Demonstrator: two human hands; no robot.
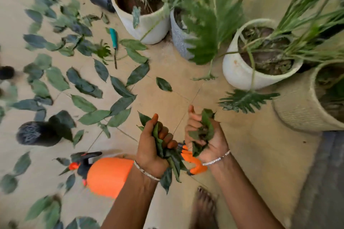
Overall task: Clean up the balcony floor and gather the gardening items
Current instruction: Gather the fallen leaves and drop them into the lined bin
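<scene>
Now both hands are full. The left hand [154, 143] grips a bunch of leaves [174, 161], and the right hand [206, 135] is curled round a smaller clump [205, 128]. Just under them, on the floor [176, 65], lie orange clippers [197, 166], and an orange spray bottle [108, 174] lies beside the left arm. One lone leaf [163, 84] lies straight ahead, slanting, a bit nearer the left hand. Most of the loose leaves [55, 78] are spread out to the left, so I think the left hand would reach them first, but it has little room.
</scene>
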